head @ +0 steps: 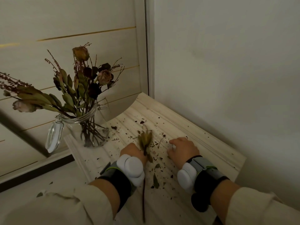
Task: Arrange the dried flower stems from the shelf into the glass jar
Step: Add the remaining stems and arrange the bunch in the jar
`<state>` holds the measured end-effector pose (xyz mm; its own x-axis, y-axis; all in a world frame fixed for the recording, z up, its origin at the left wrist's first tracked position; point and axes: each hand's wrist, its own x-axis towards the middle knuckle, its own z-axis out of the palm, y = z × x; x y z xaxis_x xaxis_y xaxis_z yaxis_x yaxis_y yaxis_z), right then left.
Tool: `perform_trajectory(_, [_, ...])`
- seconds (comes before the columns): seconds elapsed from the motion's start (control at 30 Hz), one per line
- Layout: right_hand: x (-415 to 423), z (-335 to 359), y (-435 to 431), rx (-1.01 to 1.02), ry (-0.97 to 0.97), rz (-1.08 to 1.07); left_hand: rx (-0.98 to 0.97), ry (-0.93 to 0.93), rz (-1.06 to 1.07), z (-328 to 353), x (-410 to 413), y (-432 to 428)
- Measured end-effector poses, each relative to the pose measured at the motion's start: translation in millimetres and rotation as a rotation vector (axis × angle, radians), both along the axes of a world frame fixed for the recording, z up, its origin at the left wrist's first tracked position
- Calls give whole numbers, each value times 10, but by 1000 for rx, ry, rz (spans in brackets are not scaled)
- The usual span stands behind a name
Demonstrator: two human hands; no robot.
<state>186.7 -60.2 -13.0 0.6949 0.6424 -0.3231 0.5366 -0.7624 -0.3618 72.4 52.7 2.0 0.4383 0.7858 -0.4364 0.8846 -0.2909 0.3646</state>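
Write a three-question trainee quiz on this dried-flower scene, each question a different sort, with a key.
1. True or false: the glass jar already holds several dried stems.
2. Which hand grips the dried flower stem? A) left hand B) right hand C) neither
3. Fill in: the jar's hinged lid hangs ____, not clamped on the mouth.

Key:
1. True; a bunch of dried roses and leaves stands in it.
2. A; the right hand rests curled on the shelf among crumbs, and what it holds, if anything, cannot be seen.
3. Open, down the jar's side.
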Motion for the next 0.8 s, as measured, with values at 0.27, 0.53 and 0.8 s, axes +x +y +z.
perform_trajectory(0.27, [-62,9,-11,-16,-14,-1,-103,-44,-54,59,-94,55])
perform_trajectory(0.53, [-162,73,13,28,-29,-20,-264,-256,59,240,-202,15])
perform_trajectory(0.8, [-357,237,148,111,-39,15,-439,-464,231,428,-354,89])
